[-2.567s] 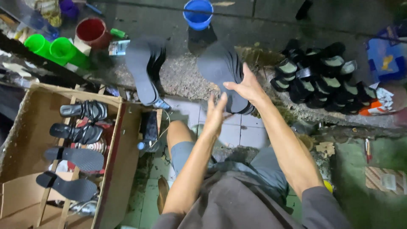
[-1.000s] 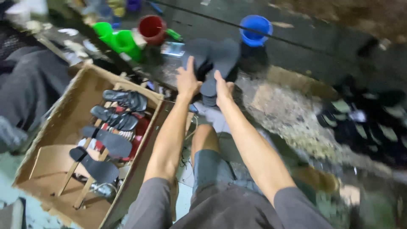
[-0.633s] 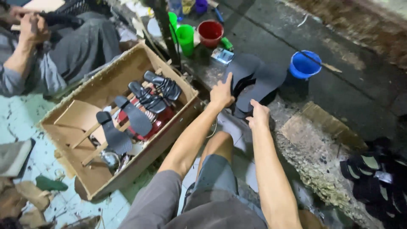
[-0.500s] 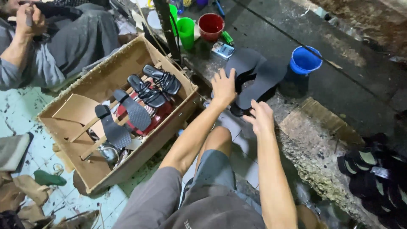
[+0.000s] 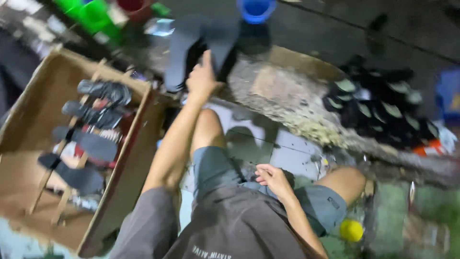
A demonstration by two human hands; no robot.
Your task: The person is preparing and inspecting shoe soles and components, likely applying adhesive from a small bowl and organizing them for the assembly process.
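My left hand reaches forward and rests on a pair of dark grey shoe soles lying on the wet ground in front of me. Its fingers lie over the right sole; whether they grip it is blurred. My right hand is pulled back onto my lap, fingers loosely curled, holding nothing. I sit with my knees apart in grey shorts.
A cardboard box at my left holds several dark sandals on a wooden rack. A blue bucket, green cups and a red cup stand beyond the soles. A heap of black sandals lies at right. A yellow ball sits by my right thigh.
My right hand has left the soles and come back to my lap. My left hand stays on the soles. The view has swung right, away from the seated person.
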